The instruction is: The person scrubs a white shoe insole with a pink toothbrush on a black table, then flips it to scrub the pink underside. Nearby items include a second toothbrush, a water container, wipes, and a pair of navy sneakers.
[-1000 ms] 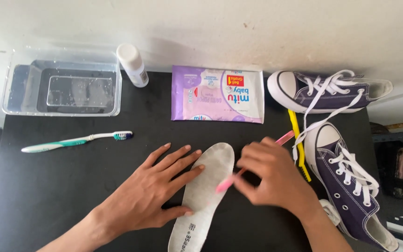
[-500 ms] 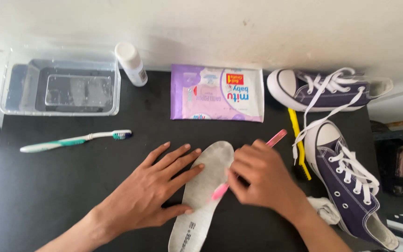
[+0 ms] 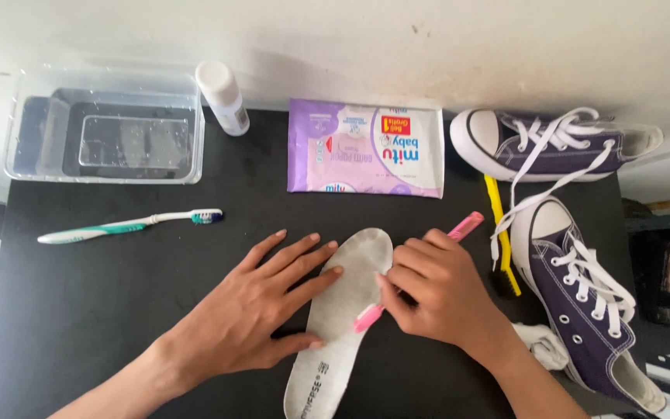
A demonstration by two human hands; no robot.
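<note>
now the pink toothbrush (image 3: 416,271) is drawn lower along the insole (image 3: 347,310) than in the two earlier frames: its head sits near the insole's middle, against the right edge, where half a second ago it lay slightly higher. a scrubbing stroke along the insole is judged to be under way. the right hand (image 3: 440,295) is closed around the brush handle in a firm grip. the left hand (image 3: 261,310) is kept flat and open, fingers spread, pressing the insole to the black counter (image 3: 102,310); its position is unchanged. the insole is pale grey, thin, foot-shaped, matte and slightly speckled, lying at a slant. beside it are noted a white-and-green toothbrush (image 3: 129,226), a clear plastic tub (image 3: 106,128), a soft purple wipes pack (image 3: 366,147) and two purple canvas sneakers (image 3: 568,225) with white laces.
</note>
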